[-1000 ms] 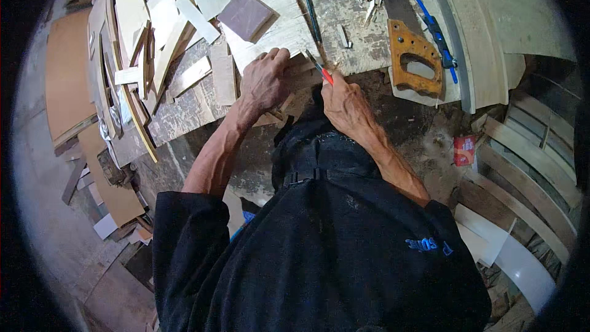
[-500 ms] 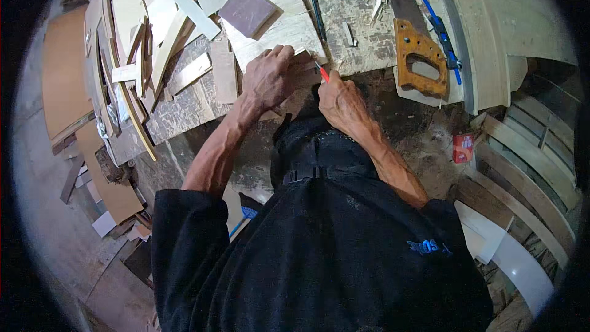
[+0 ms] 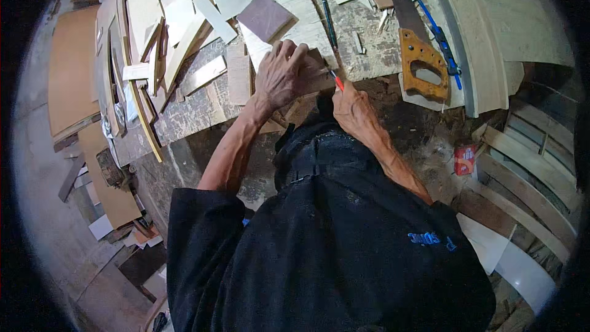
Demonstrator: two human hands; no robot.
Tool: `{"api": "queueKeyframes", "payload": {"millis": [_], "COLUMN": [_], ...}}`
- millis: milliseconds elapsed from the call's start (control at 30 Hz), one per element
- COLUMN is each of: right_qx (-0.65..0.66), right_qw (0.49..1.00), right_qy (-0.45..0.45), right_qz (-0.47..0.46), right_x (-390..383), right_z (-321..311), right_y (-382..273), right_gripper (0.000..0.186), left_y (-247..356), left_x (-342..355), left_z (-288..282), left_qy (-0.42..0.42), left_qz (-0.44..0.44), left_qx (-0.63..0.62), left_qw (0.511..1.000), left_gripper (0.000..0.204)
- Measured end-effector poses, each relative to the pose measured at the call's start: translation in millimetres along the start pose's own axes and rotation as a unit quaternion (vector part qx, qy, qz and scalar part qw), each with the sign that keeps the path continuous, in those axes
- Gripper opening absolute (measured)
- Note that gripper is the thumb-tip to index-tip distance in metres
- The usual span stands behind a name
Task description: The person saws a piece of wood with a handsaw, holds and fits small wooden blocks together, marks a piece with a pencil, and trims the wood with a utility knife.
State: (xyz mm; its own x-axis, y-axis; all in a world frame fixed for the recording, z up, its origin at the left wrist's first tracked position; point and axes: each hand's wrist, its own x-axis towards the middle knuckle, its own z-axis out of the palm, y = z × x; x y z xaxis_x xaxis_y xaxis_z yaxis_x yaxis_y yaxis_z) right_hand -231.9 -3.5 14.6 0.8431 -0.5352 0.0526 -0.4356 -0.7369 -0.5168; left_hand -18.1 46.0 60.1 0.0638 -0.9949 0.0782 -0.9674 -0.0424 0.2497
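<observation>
At the bench's near edge my left hand [image 3: 281,77] grips a small brown wood piece [image 3: 316,66], fingers bent over its top; part of it is hidden beneath the hand. Just to the right, my right hand [image 3: 355,106] is closed round a slim red-handled tool [image 3: 339,83]. Its thin metal tip points up and left, at the right end of the wood piece; whether it touches cannot be made out. Beyond the hands, a purplish-brown square block [image 3: 264,17] lies on a pale board [image 3: 307,9]. A dark pen-like stick [image 3: 329,23] rests along the board's right side.
A handsaw with an orange-brown wooden handle [image 3: 423,64] lies at the right, beside a blue bar-shaped tool [image 3: 439,37]. Wood strips and offcuts [image 3: 206,75] crowd the bench's left. A red box [image 3: 465,160] and curved wooden parts [image 3: 522,154] are at lower right.
The view has shifted, so the bench appears further right and lower. The left hand's fingers have shifted on the wood piece, showing more of it. The red-handled tool stays in my right hand.
</observation>
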Motion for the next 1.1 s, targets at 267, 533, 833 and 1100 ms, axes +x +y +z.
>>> {"api": "queueKeyframes", "payload": {"millis": [267,533,833,1100], "right_qx": [-0.126,0.125,0.12,0.199], "right_qw": [0.991,0.973,0.958,0.94], "right_qy": [-0.004,-0.034,-0.08,0.003], "right_qz": [-0.053,0.193,0.248,0.278], "right_x": [5,13,11,15], "right_z": [-5,1,-22,-21], "right_y": [-9,-14,-25,-34], "right_gripper": [0.009,0.019,0.026,0.029], "left_y": [-7,-4,-10,-11], "left_x": [-7,-9,-11,-8], "left_z": [12,25,28,26], "left_qy": [0.022,0.111,0.084,0.129], "left_qz": [0.013,0.0,0.021,0.047], "left_qx": [-0.001,-0.014,0.007,-0.021], "left_qw": [1.0,0.994,0.996,0.99], "left_gripper": [0.05,0.052,0.05,0.051]}}
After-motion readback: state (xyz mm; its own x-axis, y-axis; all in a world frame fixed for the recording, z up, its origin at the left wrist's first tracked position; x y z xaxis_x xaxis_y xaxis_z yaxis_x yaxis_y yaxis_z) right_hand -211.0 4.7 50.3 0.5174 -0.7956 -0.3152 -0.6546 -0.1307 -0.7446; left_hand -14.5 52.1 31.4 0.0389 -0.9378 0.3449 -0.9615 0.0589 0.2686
